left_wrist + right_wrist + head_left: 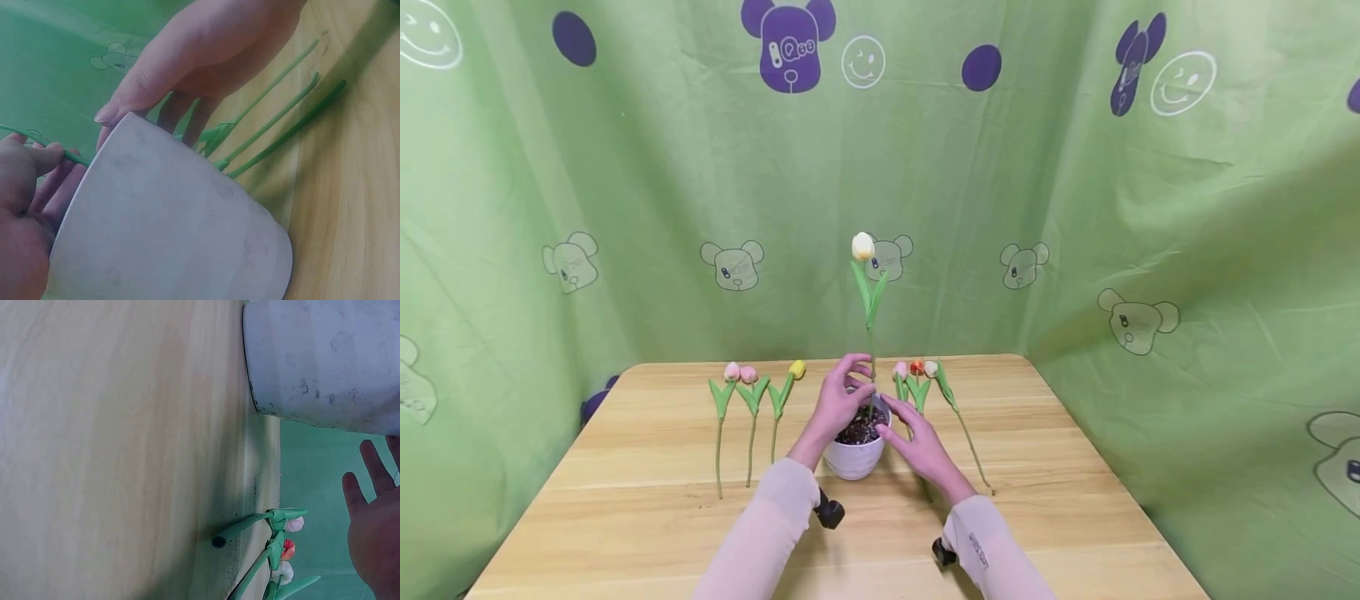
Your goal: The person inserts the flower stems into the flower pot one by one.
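Observation:
A white tulip [862, 247] with green leaves stands upright in a white pot [853, 462] of dark soil [856, 430]. My left hand [837, 402] is over the pot's left side, pinching the tulip's green stem [76, 159] between thumb and fingers just above the soil. At the right side of the pot, my right hand [925, 450] has its thumb by the rim. Its fingers [375, 467] are spread and nearly straight beside the pot, as the right wrist view shows. The stem's lower end is hidden in the pot.
Left of the pot lie two pink tulips [732, 372] and a yellow tulip [797, 369] on the wooden table [647, 450]. To the right lie a pink tulip [901, 370], a red tulip [917, 367] and another white tulip [931, 368]. A green curtain [955, 183] surrounds the table's back and sides.

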`<state>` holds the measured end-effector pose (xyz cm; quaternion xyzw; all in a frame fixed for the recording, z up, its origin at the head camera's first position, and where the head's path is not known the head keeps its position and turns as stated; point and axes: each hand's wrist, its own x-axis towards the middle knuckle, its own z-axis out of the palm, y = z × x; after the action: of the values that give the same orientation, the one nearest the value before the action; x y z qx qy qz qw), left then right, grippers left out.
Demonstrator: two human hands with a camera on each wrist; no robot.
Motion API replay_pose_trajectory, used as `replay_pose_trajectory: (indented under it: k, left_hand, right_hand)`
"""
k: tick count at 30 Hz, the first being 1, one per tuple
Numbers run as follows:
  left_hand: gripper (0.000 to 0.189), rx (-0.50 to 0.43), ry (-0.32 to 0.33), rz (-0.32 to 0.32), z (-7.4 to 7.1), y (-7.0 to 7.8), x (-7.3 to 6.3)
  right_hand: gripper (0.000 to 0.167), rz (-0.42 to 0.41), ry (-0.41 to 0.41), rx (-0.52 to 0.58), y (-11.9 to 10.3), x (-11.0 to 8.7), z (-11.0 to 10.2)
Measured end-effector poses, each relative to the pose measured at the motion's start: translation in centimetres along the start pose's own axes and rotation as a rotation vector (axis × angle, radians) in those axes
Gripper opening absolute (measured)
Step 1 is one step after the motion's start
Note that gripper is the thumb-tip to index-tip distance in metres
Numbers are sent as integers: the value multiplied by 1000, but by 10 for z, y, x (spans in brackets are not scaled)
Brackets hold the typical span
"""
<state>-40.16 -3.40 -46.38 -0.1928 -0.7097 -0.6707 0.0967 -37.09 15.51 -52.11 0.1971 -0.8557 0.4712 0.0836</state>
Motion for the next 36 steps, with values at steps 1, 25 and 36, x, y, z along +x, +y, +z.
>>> replay_pose_trajectory:
  k: [1,25,36]
  left_hand:
    - [49,3,-2,0,0,0,0]
    - [47,183,-92,5,-1,-4,-3]
    - [40,326,-124,-15,-1,-5,-4]
  right_hand:
    - [62,3,1,0,0,0,0]
    - [63,-46,8,25,2,1,1]
    - [62,-38,7,38,1,2,2]
